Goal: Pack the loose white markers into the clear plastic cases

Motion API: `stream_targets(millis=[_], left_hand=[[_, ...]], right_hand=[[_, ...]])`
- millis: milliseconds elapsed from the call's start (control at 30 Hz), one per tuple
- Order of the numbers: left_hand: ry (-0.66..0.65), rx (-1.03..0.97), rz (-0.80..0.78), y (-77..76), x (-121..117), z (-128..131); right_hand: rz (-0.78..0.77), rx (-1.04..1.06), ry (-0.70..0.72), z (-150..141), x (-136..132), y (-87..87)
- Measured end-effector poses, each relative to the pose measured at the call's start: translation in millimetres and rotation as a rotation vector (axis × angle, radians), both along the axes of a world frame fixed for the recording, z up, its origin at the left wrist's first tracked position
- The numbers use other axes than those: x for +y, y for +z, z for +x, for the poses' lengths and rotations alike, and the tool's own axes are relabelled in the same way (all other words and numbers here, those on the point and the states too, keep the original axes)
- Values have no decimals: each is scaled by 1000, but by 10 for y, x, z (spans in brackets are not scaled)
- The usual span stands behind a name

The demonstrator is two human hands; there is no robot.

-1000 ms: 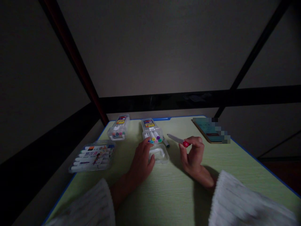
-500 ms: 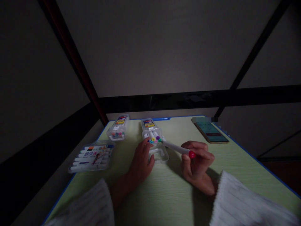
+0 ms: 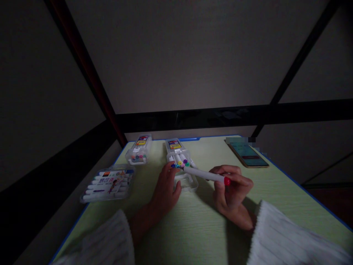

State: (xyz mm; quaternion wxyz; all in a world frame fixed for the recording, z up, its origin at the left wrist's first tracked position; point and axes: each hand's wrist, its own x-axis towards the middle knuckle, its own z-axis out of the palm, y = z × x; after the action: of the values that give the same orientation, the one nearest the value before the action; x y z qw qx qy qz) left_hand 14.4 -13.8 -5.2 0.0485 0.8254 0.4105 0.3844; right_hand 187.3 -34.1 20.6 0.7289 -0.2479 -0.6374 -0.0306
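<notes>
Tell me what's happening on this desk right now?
A person sits at a green table in dim light. The right hand holds a white marker with a red cap, its far end pointed at the open marker case. The left hand rests at that case's mouth, by its flipped-open lid. A second case, a flat marker pack and a phone lie nearby.

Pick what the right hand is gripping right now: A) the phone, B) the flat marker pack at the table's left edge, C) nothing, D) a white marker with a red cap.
D: the right hand pinches a white marker with a red cap, its far end pointing into the open marker case that the left hand steadies.
</notes>
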Motion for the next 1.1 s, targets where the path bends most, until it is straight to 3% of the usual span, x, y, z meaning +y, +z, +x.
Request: stream_targets(millis=[333,633,1100], left_hand=[[-55,-40,45,19,-15,4],[-111,-50,54,39,-22,17],[-131,-105,57,-7,-12,11]], right_hand=[[-29,-15,34,-15,11,-28],[-110,-39,92,-12,44,-158],[-173,-190,115,-16,30,-212]])
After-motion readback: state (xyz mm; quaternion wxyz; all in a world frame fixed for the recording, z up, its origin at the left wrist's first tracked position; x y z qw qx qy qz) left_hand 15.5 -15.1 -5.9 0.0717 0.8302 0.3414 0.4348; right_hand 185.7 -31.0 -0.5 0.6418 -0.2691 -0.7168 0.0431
